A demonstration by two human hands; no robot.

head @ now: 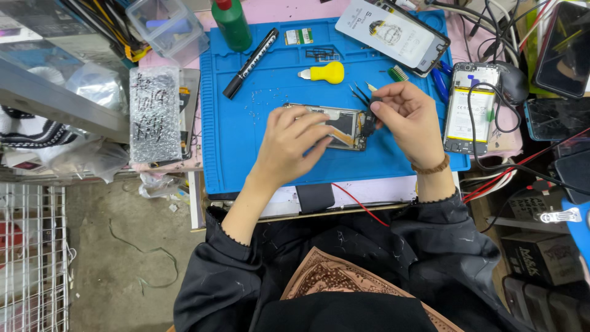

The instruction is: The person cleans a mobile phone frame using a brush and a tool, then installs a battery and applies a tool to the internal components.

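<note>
An opened phone [342,126] lies face down on the blue work mat [270,160], its insides showing. My left hand [289,144] rests on its left half and pins it to the mat. My right hand [410,120] holds black tweezers [362,94] and pinches a small dark part [371,118] at the phone's right end. A beaded band circles my right wrist.
On the mat lie a black marker [250,63], a yellow-handled tool [324,73] and a packaged screen protector [393,34]. A green bottle [232,23] stands behind. A second opened phone [468,107] with a cable lies right; a cracked screen [155,114] lies left.
</note>
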